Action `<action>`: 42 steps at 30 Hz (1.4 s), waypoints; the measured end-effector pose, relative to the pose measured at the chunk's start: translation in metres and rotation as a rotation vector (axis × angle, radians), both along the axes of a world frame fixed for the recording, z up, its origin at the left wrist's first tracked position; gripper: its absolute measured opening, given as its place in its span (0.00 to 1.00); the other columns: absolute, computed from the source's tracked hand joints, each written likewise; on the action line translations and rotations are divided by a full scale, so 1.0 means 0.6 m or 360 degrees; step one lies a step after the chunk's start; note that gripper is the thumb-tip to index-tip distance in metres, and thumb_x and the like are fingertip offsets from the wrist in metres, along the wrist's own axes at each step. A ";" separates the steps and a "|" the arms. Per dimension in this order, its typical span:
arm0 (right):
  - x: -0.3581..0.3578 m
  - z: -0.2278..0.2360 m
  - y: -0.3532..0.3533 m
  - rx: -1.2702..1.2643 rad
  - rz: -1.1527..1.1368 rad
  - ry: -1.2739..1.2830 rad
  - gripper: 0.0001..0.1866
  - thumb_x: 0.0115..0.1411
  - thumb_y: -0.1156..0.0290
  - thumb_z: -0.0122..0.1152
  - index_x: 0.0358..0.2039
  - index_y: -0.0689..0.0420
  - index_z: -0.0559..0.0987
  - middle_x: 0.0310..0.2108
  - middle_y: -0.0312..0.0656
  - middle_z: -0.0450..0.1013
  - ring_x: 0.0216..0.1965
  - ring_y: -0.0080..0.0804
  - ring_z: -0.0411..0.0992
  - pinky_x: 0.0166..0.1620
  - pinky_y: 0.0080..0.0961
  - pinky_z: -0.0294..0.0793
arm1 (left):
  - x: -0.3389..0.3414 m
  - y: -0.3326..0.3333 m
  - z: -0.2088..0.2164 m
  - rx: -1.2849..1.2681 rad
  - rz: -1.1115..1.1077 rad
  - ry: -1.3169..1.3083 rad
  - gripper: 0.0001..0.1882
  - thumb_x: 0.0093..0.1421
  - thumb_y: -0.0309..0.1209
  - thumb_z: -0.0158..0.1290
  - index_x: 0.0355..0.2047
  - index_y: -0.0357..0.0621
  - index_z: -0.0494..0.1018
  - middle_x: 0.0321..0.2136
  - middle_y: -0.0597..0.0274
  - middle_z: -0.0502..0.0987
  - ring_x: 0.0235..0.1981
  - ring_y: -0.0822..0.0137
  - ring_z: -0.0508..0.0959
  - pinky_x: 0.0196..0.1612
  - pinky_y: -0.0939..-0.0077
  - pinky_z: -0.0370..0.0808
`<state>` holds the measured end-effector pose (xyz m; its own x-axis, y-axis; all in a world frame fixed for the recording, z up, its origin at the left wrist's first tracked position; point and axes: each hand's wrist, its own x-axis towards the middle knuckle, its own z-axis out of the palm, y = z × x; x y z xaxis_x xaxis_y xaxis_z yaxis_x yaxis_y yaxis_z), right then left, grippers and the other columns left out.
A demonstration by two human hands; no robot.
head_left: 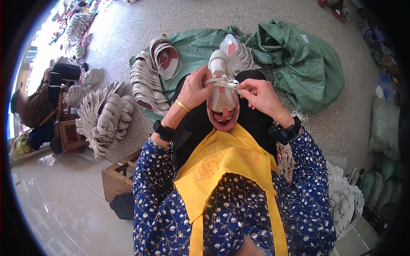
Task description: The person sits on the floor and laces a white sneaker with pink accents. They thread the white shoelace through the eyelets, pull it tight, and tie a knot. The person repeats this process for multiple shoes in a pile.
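Note:
A white and pink sneaker [223, 99] lies between my knees, its toe pointing away and its pink-lined opening toward me. My left hand [196, 88] is closed at the left side of the lacing, pinching the pale shoelace [224, 82]. On the opposite side my right hand [259, 96] pinches the lace's other part between thumb and fingers. The lace crosses over the tongue in loops between both hands; whether it forms a knot is too small to tell. A yellow apron [222, 162] covers my lap just below the heel.
A green sack [299, 68] bulges at the right on the floor. Nested white shoe uppers [147, 83] stand at the left, more uppers [240, 55] beyond the sneaker. Further left are piled uppers [106, 115], a wooden stool [117, 179] and another seated person [40, 102].

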<state>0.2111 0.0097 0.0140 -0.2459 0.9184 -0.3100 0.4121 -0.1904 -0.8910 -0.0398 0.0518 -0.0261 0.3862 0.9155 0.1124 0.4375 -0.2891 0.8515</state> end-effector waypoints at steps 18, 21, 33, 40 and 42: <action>0.000 -0.003 0.002 0.0029 0.0054 0.0015 0.08 0.66 0.69 0.63 0.36 0.62 0.81 0.24 0.32 0.76 0.18 0.15 0.71 0.20 0.16 0.70 | -0.020 0.012 -0.003 -0.0811 -0.0162 -0.0637 0.05 0.65 0.24 0.55 0.32 0.39 0.71 0.35 0.72 0.70 0.38 0.78 0.71 0.45 0.78 0.71; 0.000 -0.004 0.006 0.0113 0.0097 -0.0008 0.08 0.66 0.70 0.63 0.34 0.62 0.80 0.22 0.30 0.74 0.19 0.13 0.70 0.20 0.16 0.68 | -0.018 0.019 -0.013 -0.0875 -0.0070 -0.0859 0.08 0.61 0.27 0.60 0.31 0.39 0.71 0.33 0.72 0.68 0.37 0.79 0.70 0.42 0.81 0.70; 0.094 0.029 -0.034 0.0071 0.0184 -0.0143 0.06 0.64 0.73 0.62 0.29 0.60 0.77 0.22 0.25 0.68 0.23 0.10 0.63 0.26 0.14 0.61 | -0.005 0.002 -0.023 -0.0582 -0.0138 -0.0446 0.11 0.59 0.23 0.59 0.39 0.41 0.69 0.34 0.71 0.71 0.36 0.79 0.72 0.42 0.81 0.72; 0.082 0.053 -0.045 -0.0141 0.0021 -0.0261 0.08 0.65 0.72 0.59 0.30 0.62 0.78 0.18 0.31 0.71 0.19 0.14 0.68 0.23 0.18 0.65 | -0.001 -0.018 -0.014 -0.0264 0.0009 -0.0294 0.11 0.56 0.28 0.61 0.34 0.38 0.71 0.29 0.63 0.75 0.29 0.73 0.76 0.36 0.76 0.75; 0.078 0.041 -0.036 0.0021 0.0113 -0.0280 0.08 0.65 0.72 0.59 0.30 0.62 0.78 0.18 0.31 0.72 0.19 0.14 0.68 0.23 0.19 0.65 | 0.000 -0.020 -0.015 -0.0296 0.0067 -0.0313 0.11 0.54 0.28 0.62 0.33 0.38 0.71 0.27 0.62 0.76 0.26 0.71 0.77 0.33 0.74 0.76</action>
<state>0.2577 -0.0122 0.0388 -0.2537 0.9049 -0.3418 0.5736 -0.1438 -0.8064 -0.0397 0.0395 -0.0349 0.3346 0.9423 0.0101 0.2668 -0.1051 0.9580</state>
